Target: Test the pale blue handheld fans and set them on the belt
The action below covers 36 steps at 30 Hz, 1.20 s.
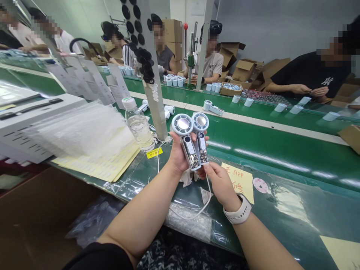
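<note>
Two small white handheld fans stand side by side in my hands above the green bench, heads up. My left hand (176, 155) is closed around the handle of the left fan (184, 135). The right fan (201, 137) leans against it, and my right hand (218, 180), with a white watch on the wrist, pinches near the fans' lower ends where a white cable (194, 215) hangs in a loop. Which fan the cable enters I cannot tell.
A water bottle (138, 125) stands left of my hands beside stacked yellow label sheets (108, 165) and clear bags (78, 129). A yellow note (240, 180) lies to the right. The conveyor belt (267, 135) carries white parts; several people work across it among cardboard boxes.
</note>
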Tool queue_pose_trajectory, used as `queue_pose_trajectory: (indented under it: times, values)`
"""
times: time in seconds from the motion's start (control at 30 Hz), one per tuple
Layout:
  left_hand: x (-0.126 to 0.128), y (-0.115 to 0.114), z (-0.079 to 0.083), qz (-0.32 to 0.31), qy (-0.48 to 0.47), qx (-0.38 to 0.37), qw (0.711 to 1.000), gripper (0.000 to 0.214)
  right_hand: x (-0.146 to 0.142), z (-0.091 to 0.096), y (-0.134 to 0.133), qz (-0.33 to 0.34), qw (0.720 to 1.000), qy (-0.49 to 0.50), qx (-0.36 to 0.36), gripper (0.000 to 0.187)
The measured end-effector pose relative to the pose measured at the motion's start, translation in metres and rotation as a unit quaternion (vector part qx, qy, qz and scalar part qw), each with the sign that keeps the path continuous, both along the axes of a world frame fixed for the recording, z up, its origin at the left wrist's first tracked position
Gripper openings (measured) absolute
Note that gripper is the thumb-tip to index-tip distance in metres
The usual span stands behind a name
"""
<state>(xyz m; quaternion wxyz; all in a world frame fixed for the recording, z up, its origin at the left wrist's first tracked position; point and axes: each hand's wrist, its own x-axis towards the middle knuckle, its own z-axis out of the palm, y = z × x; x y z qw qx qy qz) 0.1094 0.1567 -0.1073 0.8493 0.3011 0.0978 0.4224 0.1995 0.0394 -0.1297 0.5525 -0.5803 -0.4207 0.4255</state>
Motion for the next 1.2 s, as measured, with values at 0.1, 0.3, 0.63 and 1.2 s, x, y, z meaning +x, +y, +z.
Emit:
queue_pose_trajectory:
  times: [0.1, 0.3, 0.63, 1.2]
  values:
    - [0.000, -0.002, 0.000, -0.021, -0.006, 0.001, 1.000, 0.067, 0.011, -0.001, 0.000, -0.060, 0.998, -0.030, -0.003, 0.047]
    - [0.005, -0.015, -0.009, -0.146, -0.008, 0.003, 0.989, 0.072, 0.027, 0.005, 0.002, -0.064, 0.990, 0.109, 0.058, 0.059]
    - [0.007, -0.016, -0.014, -0.180, -0.011, 0.011, 0.983, 0.072, 0.026, 0.000, 0.001, -0.018, 0.993, 0.088, 0.081, 0.066]
    - [0.011, -0.025, -0.019, -0.160, 0.072, 0.058, 0.983, 0.077, 0.027, 0.018, -0.001, -0.209, 0.972, -0.011, 0.107, 0.024]
